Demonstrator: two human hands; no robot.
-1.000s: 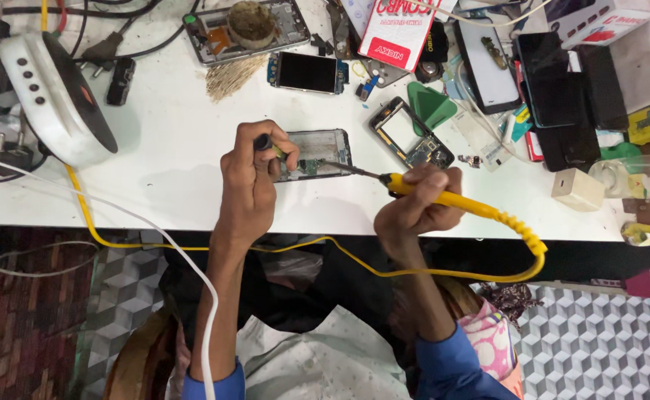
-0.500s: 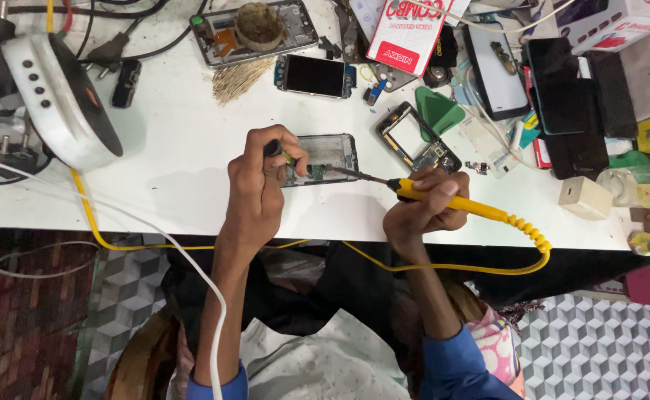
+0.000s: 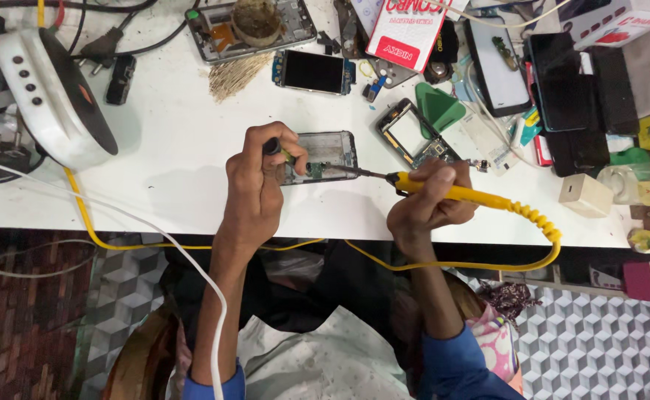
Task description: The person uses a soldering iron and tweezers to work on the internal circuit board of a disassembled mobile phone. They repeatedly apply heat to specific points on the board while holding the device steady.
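Hands over the near edge of the white surface [image 3: 177, 148]. Left hand [image 3: 258, 185] curled, fingers pinching a small dark-tipped tool with a green-yellow bit [image 3: 279, 150] against the opened grey phone frame with exposed board [image 3: 323, 155]. Right hand [image 3: 425, 204] wrapped shut round the yellow-handled soldering iron [image 3: 451, 192], metal tip reaching left onto the phone frame's lower edge, just beside the left fingers. Phone frame lies flat between the two hands, slightly beyond them. Yellow ribbed cable [image 3: 540, 237] runs off the iron to the right of the right hand and loops back under the surface edge. Beyond the right hand: second small opened phone body [image 3: 414, 137], tilted, with a green triangular plastic pry piece [image 3: 440, 107] just past it. Beyond the left hand: dark-screened phone display [image 3: 314, 72], straw-coloured brush bristles [image 3: 240, 74]. Far left of the left hand: white round-headed lamp with black face [image 3: 51, 96]. Right of the right hand, near the edge: cream square plug block [image 3: 584, 195].
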